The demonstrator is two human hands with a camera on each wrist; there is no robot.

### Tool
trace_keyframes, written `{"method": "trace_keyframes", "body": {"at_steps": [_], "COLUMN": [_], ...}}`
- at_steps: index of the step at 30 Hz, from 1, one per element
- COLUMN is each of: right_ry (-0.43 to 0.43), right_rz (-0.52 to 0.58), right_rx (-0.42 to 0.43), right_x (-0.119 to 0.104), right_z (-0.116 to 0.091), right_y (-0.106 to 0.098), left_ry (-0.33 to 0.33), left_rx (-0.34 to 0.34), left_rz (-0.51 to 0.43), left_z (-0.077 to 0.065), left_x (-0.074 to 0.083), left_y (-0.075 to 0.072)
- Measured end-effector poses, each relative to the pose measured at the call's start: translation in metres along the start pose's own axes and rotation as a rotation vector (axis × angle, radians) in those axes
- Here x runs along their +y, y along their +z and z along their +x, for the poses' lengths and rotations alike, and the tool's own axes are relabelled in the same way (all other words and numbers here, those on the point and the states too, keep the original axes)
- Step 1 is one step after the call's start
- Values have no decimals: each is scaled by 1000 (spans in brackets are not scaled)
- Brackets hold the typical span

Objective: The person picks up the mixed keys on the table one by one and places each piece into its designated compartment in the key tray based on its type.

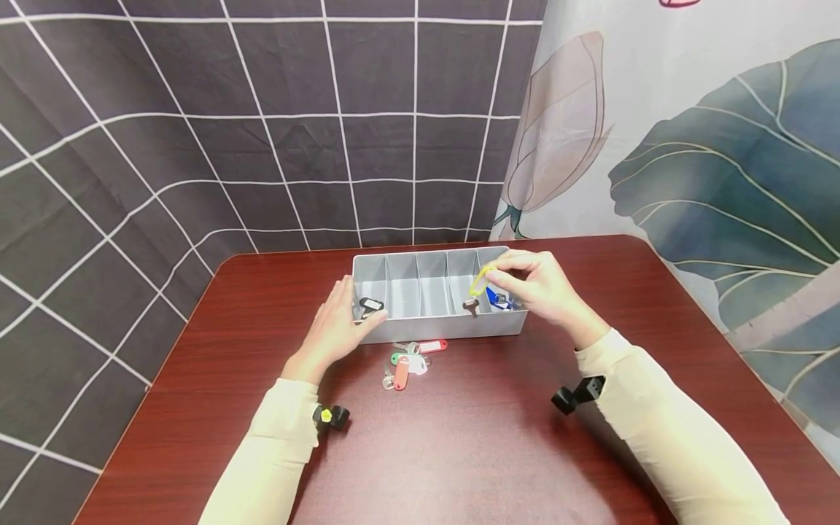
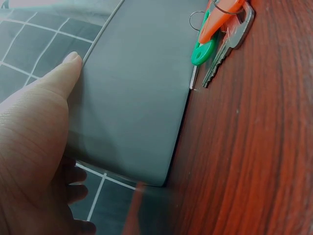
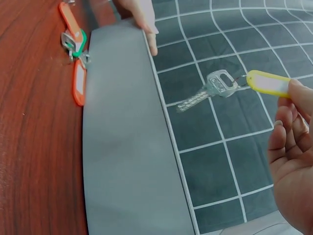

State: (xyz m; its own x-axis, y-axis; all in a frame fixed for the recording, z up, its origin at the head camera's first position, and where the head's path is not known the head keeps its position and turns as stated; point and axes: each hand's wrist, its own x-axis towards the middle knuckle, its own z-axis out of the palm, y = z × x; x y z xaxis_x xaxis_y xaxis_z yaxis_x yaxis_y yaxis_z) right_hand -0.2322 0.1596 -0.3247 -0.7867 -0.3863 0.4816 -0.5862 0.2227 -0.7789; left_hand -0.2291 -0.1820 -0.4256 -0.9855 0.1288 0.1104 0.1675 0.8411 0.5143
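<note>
Yellow tag and key hang below and left of the right grip, over the tray

At the far left, the left hand lies against the tray's end, thumb and fingers apart, the thumb reaching over the front rim; it bears on the tray and holds no key. Just inside that end, a black tag lies in the first compartment. Rightward, on the table in front of the tray, lie loose keys with an orange tag, a green tag and a red tag, nearer to the left hand than to the right.

Farther right hangs the yellow-tagged key, apart from the tray and above its rim. In the head view it shows against the front of the fourth compartment from the left. The tag's long axis slants down and leftward from the pinch, and the key dangles from its lower end.

The right hand clamps the tag's upper end between thumb and finger. It stands beyond the key, over the fifth compartment, where a blue tag lies; the divider runs between that tag and the hanging key.
</note>
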Motion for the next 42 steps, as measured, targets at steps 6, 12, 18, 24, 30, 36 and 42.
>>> {"method": "trace_keyframes", "body": {"at_steps": [6,12,18,24,30,36,42], "right_ry": [21,46,74,88,137,134,102], "right_rz": [-20,-34,-15,3,-23,-50,-80], "right_rx": [34,67,84,78,66,46,17], "right_x": [3,12,29,39,44,49,62], "right_z": [5,6,6,6,1,-1,0], "right_y": [-3,-1,5,8,10,11,13], "left_ry": [-2,-1,3,-1,-6,-9,-21], "left_rx": [0,-1,-5,-3,-6,-6,7], "left_rz": [-9,-5,1,9,17,18,76], "left_z": [1,1,1,1,1,1,0], "left_x": [-1,0,1,1,1,1,2], "left_y": [-1,0,-1,-1,-1,1,0]}}
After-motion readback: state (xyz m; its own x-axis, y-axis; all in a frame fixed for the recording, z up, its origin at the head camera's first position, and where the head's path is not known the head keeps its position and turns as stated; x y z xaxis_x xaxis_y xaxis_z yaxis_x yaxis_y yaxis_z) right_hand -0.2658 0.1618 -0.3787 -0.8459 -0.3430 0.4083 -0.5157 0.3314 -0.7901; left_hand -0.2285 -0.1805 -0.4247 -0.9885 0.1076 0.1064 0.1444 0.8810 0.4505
